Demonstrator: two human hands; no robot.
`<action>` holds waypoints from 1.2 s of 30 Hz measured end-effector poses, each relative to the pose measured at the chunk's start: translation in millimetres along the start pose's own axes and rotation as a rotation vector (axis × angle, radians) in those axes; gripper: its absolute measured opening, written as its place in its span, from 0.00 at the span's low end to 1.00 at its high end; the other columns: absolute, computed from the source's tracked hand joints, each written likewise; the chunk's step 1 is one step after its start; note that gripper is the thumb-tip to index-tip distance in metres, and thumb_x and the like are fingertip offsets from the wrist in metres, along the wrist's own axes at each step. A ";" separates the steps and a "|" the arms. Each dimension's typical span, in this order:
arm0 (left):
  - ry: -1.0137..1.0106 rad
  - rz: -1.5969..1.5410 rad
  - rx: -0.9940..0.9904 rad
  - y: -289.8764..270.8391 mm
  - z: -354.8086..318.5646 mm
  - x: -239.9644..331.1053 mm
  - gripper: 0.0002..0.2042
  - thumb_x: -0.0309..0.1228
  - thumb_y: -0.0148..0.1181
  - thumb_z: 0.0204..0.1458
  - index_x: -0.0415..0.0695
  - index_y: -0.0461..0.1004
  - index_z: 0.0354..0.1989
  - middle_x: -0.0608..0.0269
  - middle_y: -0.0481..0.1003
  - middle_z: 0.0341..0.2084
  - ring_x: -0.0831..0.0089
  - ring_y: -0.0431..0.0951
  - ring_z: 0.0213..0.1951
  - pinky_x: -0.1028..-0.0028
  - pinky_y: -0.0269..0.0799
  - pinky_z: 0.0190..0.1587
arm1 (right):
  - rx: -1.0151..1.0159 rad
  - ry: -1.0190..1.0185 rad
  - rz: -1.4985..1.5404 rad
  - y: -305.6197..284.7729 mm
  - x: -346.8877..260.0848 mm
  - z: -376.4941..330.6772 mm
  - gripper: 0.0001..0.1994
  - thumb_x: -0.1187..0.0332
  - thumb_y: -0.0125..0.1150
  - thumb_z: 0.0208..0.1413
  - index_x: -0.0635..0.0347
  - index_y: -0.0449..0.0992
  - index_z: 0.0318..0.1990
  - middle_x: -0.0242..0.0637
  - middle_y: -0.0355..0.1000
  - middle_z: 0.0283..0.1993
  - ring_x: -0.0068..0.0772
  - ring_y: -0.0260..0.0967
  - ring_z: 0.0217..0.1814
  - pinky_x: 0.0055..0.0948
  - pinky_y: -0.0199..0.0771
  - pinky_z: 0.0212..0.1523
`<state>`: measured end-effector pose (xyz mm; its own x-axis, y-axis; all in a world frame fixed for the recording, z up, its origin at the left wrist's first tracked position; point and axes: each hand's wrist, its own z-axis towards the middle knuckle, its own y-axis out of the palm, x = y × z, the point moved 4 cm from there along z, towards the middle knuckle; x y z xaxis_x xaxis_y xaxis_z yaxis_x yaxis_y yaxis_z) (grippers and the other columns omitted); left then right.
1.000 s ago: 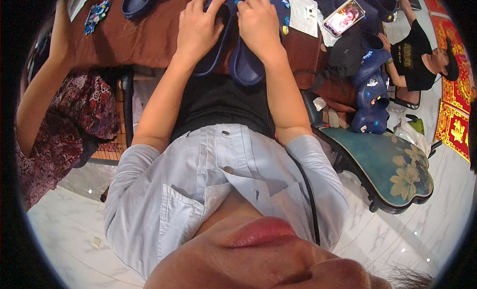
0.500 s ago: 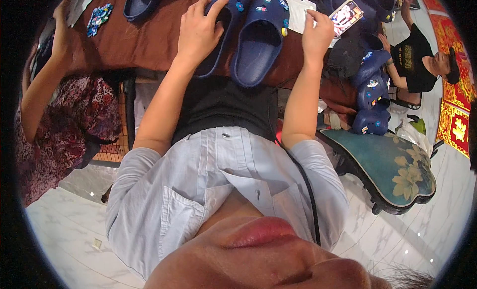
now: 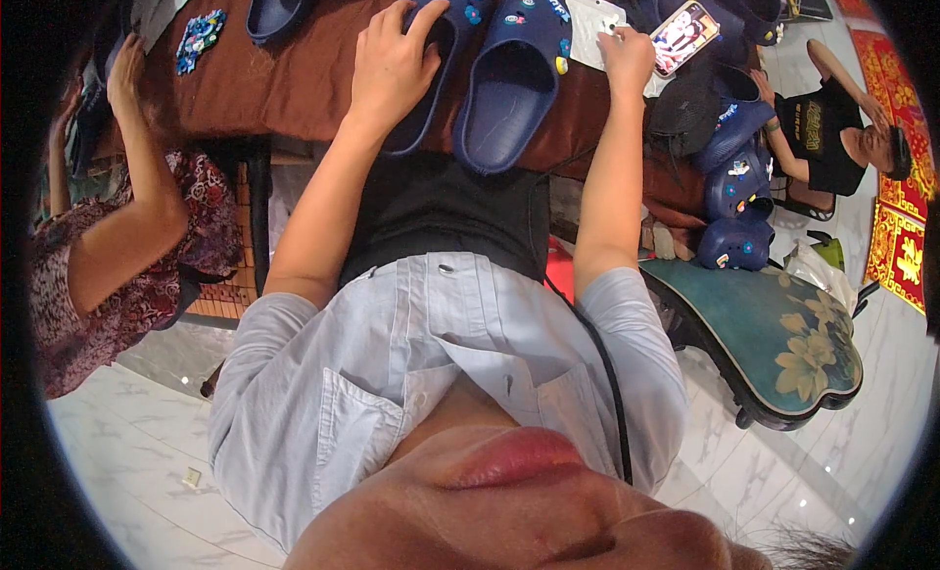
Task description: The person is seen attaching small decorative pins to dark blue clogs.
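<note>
A navy blue clog (image 3: 419, 110) with small blue flower charms lies on the brown cloth, partly under my left hand (image 3: 397, 66). That hand curls over its upper edge, the thumb bent by the foot opening. Just right of it stands a second navy clog (image 3: 504, 100), with colourful charms on its upper. My right hand (image 3: 629, 61) is closed in a pinch at the lower right of a white packet (image 3: 586, 41). Something tiny, black and white, shows at its fingertips, too small to make out. A phone (image 3: 685, 38) with a lit screen lies right beside this hand.
Several more navy clogs (image 3: 736, 183) line the table's right end, near a dark bag (image 3: 685, 110). A cluster of blue charms (image 3: 200, 41) lies on the cloth (image 3: 294, 95) at left. Co-workers sit left and right. A teal floral chair (image 3: 754, 325) stands at my right.
My right hand has moved slightly right and down, its fingers drawing together at the packet. My left hand stays put. The left co-worker's arm and the right co-worker's raised arm have shifted.
</note>
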<state>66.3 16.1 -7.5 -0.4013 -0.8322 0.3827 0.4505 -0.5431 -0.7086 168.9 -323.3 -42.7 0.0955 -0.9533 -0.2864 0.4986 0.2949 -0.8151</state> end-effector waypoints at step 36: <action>-0.749 -1.026 0.225 -20.7 -14.7 -86.0 0.17 0.26 0.62 0.57 0.36 0.72 0.54 0.57 0.80 0.43 0.74 0.80 0.42 0.76 0.77 0.44 | 0.154 -0.558 0.547 -42.0 -241.4 -87.2 0.11 0.79 0.64 0.43 0.63 0.79 0.37 0.37 0.75 0.41 0.43 0.71 0.45 0.39 0.69 0.47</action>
<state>79.7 100.5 -34.4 -0.1325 0.1547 0.9790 0.3572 -0.9139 0.1927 49.7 -99.9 16.8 0.7579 -0.5801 -0.2985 0.3659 0.7567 -0.5417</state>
